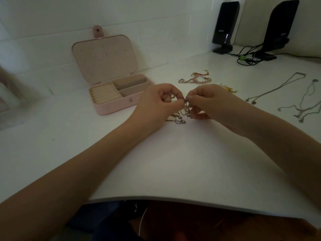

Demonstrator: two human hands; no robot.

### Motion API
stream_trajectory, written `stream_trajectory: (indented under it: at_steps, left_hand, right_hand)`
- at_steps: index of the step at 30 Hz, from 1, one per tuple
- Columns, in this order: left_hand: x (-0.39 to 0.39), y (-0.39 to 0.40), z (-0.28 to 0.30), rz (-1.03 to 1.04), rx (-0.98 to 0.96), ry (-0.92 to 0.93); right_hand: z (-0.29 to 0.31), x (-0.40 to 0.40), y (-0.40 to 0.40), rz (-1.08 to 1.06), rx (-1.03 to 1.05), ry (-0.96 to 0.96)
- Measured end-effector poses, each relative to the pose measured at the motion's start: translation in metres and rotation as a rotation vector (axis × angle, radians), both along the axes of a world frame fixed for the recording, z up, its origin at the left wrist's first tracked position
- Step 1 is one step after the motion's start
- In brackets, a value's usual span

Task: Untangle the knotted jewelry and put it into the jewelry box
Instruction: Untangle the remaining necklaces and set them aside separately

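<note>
A knotted clump of silver chains (180, 117) hangs between my hands and trails onto the white table. My left hand (156, 103) pinches one strand at the knot's top. Fingertip to fingertip with it, my right hand (206, 101) pinches another strand. The pink jewelry box (112, 106) stands open to the left of my hands, lid up, with ring rolls and two bare compartments.
A pink beaded bracelet with red cord (196, 79) and a yellow thread piece (228, 88) lie behind my hands. Several thin silver necklaces (302, 100) are spread at the right. Two black speakers (225, 25) with cables stand at the back right. The table's front edge (156, 199) is near me.
</note>
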State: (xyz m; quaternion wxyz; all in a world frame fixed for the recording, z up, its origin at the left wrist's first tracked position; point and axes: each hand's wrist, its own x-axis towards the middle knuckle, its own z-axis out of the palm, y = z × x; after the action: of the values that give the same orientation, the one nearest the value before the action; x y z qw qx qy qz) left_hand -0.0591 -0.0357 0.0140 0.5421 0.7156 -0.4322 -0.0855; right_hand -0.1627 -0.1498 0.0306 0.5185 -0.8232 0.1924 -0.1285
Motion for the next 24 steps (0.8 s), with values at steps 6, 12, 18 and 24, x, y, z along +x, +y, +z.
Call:
stream_trajectory:
  at_steps: [6,12,18,24]
  left_hand:
    - [-0.0022,0.0002,-0.0017,0.005,0.012,-0.066]
    - [-0.0024,-0.0001,-0.0017,-0.002,-0.005,-0.061]
    - [0.0005,-0.0008,0.0011,-0.054,-0.003,0.115]
    - [0.0000,-0.0002,0.0014,-0.038,-0.022,0.140]
  right_hand:
    - [0.0033,-0.0030,-0.0015,0.030,0.246,0.017]
    - [0.0052,-0.0044,-0.0050,0.085,0.416,0.021]
    - [0.0079,-0.0032,-0.0090,0.174,0.704,0.089]
    - [0.0068,-0.0046,-0.0043,0.137,0.547,0.017]
